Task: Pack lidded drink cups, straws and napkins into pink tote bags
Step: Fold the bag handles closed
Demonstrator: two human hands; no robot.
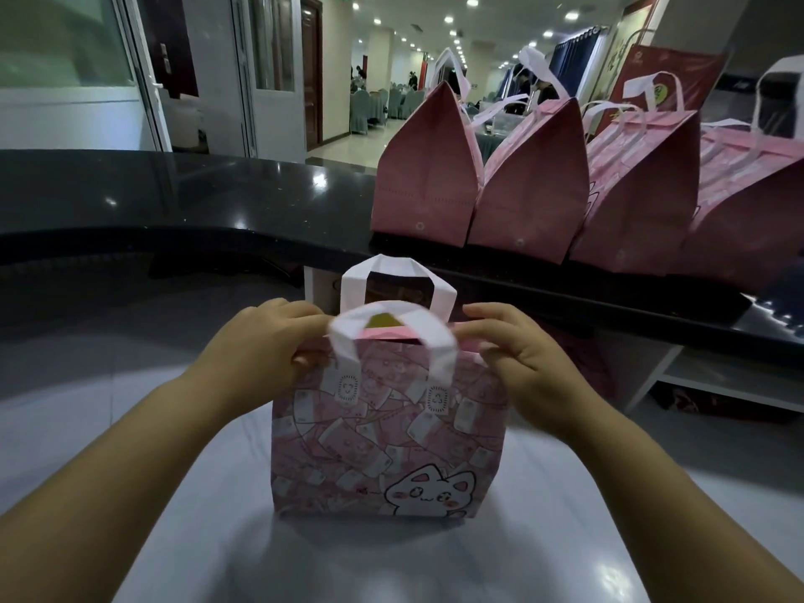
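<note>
Pink tote bag (pixel 387 433) upright on white worktop (pixel 565 537). Left hand (pixel 265 337) fingers curled, pinching its top edge; right hand (pixel 517 341) likewise opposite. White handles (pixel 391 324) between the fingers. Packed bags (pixel 530 198) beyond them on black counter (pixel 174 198).

Tote bag (pixel 387 433): matt, cloth-like sheet with a fine texture and a printed face.
Handles (pixel 398 265): white, matt, soft strip.
Rear bags (pixel 426 185): matt, dot-embossed.
Counter (pixel 174 198): black, speckled, stone-like, polished to a high gloss.
Table (pixel 391 559): white, smooth, semi-gloss.
</note>
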